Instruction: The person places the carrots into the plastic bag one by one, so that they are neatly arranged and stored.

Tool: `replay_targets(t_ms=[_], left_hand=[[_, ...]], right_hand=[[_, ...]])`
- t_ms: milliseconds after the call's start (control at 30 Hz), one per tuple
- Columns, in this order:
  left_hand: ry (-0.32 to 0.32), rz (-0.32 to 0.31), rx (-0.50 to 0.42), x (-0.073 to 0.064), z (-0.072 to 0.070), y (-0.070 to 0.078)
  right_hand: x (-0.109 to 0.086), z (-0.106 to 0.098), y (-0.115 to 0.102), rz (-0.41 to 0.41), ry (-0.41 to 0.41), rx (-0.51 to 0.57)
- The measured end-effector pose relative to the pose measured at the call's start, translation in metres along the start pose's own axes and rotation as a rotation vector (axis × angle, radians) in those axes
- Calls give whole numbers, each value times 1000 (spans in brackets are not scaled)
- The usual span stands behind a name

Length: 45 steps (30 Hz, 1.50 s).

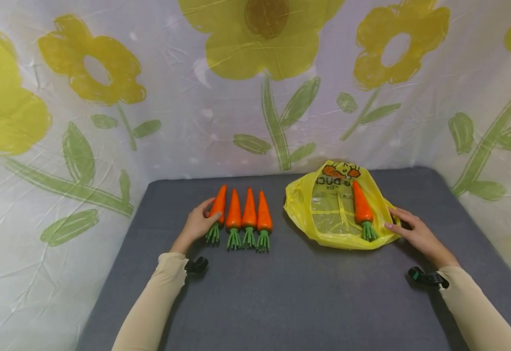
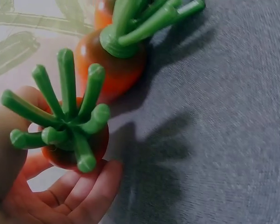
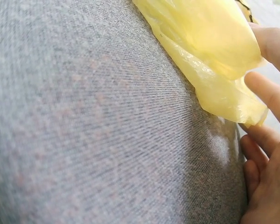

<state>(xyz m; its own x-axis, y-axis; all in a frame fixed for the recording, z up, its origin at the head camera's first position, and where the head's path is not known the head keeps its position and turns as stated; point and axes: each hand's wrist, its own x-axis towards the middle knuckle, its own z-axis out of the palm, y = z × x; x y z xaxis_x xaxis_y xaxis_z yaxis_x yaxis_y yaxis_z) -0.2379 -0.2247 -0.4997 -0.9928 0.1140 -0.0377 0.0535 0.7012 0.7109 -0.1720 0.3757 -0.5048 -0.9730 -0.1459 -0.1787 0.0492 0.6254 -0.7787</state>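
While left hand [image 1: 197, 222] grips carrot [image 1: 220, 201], right [image 1: 421, 236] relaxed

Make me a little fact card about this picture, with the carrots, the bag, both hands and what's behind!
Row: four orange carrots with green tops, left of the yellow bag
Inside the bag: one more carrot
Total: five carrots
Left hand: grips the leftmost carrot
Right hand: touches the bag's right edge
Table: dark grey
Backdrop: whitish, with yellow flowers and green leaves
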Motion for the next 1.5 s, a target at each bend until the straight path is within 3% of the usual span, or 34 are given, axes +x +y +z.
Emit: replay_targets(t_ms=[400,700,1200,1500], left_hand=[[-3,4,-57,2,-9,23],[-14,23,-111,7,-12,49],[-37,29,-176,15,1,99],[-52,66,-241,22,11,127]], right_hand=[[1,1,1,6,-1,0],[0,0,-2,-7,4,2],[0,0,-3,-14,4,4],[0,0,-1,-32,15,-1]])
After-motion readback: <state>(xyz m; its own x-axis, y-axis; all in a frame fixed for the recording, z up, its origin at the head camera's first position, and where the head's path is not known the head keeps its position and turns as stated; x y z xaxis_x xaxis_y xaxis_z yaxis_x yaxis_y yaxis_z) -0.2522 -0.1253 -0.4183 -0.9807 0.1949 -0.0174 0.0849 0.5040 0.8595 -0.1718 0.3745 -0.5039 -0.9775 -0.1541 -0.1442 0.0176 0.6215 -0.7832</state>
